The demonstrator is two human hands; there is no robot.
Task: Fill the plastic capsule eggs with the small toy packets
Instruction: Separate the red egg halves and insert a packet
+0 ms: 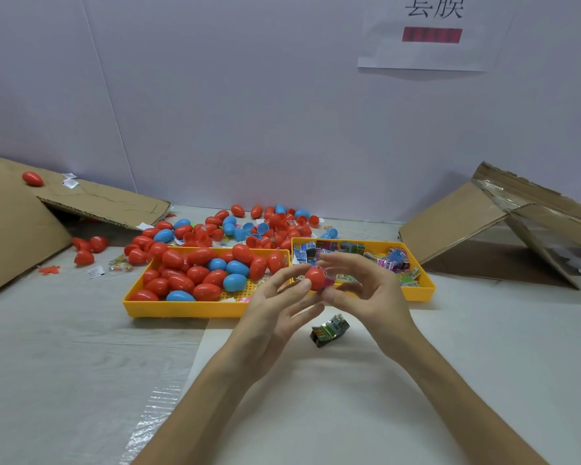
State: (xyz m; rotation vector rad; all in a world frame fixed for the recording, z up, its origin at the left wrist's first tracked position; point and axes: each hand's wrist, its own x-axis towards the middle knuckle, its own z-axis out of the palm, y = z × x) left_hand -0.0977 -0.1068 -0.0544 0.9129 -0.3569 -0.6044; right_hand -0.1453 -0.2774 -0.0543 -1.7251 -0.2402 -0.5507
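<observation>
Both hands meet above the table in front of the trays. My left hand (275, 303) holds a red capsule egg (315, 277) between thumb and fingertips. My right hand (366, 290) pinches the same egg from the right, where a pink packet (329, 282) shows at its side. A green toy packet (329, 330) lies on the table just below the hands. The left yellow tray (182, 308) holds several red and blue eggs. The right yellow tray (423, 290) holds several small toy packets.
Loose red and blue eggs (249, 226) are heaped behind the trays by the wall. A flattened cardboard box (21, 223) lies at the left, with one red egg (32, 178) on it. Another cardboard box (483, 223) leans at the right.
</observation>
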